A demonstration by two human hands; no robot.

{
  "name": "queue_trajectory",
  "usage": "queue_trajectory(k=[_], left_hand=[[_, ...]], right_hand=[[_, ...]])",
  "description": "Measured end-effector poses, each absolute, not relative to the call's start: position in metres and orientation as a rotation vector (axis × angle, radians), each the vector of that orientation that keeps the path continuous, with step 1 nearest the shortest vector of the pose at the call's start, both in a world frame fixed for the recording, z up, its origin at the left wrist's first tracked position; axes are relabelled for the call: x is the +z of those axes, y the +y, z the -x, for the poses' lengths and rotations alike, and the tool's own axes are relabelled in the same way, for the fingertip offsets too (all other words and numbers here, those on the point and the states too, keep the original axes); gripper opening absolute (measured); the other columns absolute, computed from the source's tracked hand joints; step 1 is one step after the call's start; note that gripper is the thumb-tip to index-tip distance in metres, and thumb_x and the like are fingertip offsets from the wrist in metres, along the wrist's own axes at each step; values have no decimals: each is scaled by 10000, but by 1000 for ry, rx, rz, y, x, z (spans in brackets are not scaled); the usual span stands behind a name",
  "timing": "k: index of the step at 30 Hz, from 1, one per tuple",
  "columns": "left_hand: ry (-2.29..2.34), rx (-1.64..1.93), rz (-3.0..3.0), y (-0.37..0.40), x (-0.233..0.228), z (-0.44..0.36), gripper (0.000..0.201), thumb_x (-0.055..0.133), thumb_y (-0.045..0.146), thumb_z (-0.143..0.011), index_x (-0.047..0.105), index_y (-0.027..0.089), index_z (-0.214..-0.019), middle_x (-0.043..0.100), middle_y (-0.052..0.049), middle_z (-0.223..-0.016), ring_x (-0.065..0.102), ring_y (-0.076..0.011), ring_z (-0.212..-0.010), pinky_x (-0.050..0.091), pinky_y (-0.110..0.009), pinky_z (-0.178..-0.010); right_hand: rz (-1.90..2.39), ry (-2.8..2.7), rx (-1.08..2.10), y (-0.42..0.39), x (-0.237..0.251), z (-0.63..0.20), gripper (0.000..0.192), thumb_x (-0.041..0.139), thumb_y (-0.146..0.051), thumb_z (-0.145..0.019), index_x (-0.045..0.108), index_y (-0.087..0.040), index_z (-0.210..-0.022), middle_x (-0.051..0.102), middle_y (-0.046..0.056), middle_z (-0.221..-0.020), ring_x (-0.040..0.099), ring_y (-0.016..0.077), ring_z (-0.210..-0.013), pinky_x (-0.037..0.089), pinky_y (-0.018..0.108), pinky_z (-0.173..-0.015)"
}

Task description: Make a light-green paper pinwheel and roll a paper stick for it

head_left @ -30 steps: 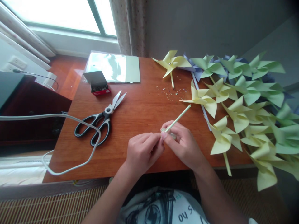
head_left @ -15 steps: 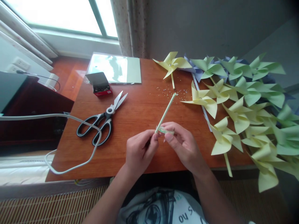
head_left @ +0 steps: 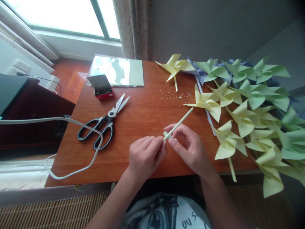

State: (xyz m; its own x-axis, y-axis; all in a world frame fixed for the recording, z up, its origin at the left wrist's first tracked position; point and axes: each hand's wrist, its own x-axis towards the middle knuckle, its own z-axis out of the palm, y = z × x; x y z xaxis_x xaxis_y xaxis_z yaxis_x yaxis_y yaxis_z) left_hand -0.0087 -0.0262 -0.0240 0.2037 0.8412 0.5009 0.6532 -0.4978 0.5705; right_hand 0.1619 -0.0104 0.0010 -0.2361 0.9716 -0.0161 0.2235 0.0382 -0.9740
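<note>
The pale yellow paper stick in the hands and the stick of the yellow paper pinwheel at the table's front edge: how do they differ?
The pale yellow paper stick is lifted off the wooden table, pinched between the left hand and the right hand; the stick of the yellow paper pinwheel lies untouched. The held stick carries no wheel; the other has one on top. The held one slants up to the right; the other points toward the person, past the edge. Both are thin and pale yellow.
</note>
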Motion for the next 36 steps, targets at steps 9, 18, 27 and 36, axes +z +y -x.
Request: queue_trajectory(k=[9,18,27,36], left_hand=[[1321,1007,-2444,-24,-12,9,179,589,165,-942,653,168,-774,544,24,-584,450,-124,-522,362,-276,-543],[1233,917,-2581,-22,1,14,208,568,186,-957,629,184,-758,557,27,-588,474,-120,-526,375,-277,-537],[1223,982,-2539,-24,1,14,177,593,178,-944,635,173,-772,567,18,-589,480,-123,-531,377,-271,-543],[1284,1117,-2107,-27,-2,14,118,611,121,-915,665,165,-819,607,19,-611,500,-99,-512,398,-237,-525]], right_hand=[[1027,-1430,1472,-5,-2,-174,192,707,-244,-887,605,-267,-1048,563,74,-1406,528,256,-1322,467,441,-1092],[933,-1489,1418,-2,-1,-176,131,726,-237,-864,675,-290,-972,585,57,-1396,528,281,-1328,459,486,-1097],[939,-1602,1395,0,-1,-179,41,729,-237,-863,692,-253,-868,646,76,-1280,582,290,-1250,475,484,-1067],[908,-1489,1480,-7,-3,-169,319,718,-405,-889,661,-282,-1177,663,88,-1220,613,293,-1196,503,480,-1058]])
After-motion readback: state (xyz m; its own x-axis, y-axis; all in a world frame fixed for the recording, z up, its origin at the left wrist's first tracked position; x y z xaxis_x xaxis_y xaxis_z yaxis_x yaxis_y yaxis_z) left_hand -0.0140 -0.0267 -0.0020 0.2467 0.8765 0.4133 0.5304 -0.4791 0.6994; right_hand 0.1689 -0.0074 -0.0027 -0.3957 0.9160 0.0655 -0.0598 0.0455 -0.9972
